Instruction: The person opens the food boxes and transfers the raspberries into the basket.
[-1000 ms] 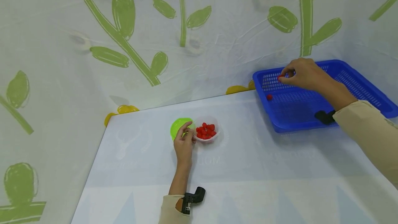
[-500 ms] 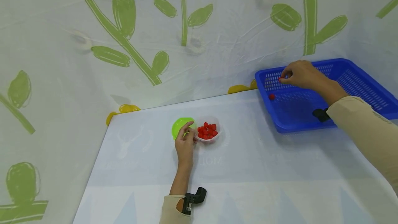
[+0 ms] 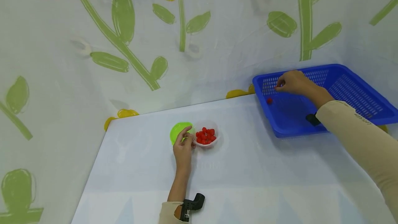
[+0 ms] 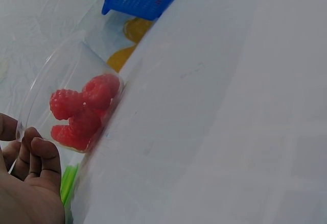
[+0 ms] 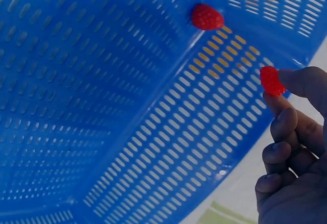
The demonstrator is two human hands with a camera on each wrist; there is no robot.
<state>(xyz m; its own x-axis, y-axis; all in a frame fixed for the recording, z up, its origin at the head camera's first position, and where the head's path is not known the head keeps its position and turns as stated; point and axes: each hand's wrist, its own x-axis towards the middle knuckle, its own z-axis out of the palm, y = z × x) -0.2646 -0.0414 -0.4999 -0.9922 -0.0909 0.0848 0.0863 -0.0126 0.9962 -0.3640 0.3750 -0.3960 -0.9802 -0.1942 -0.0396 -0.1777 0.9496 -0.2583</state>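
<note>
My R hand pinches 1 red berry over far-R blue basket, another berry inside; L hand grips clear cup w/ more berries, nr green dish.

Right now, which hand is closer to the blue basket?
The right hand. It is over the basket, pinching a berry; the left hand is farther off, to its left, holding the cup.
</note>
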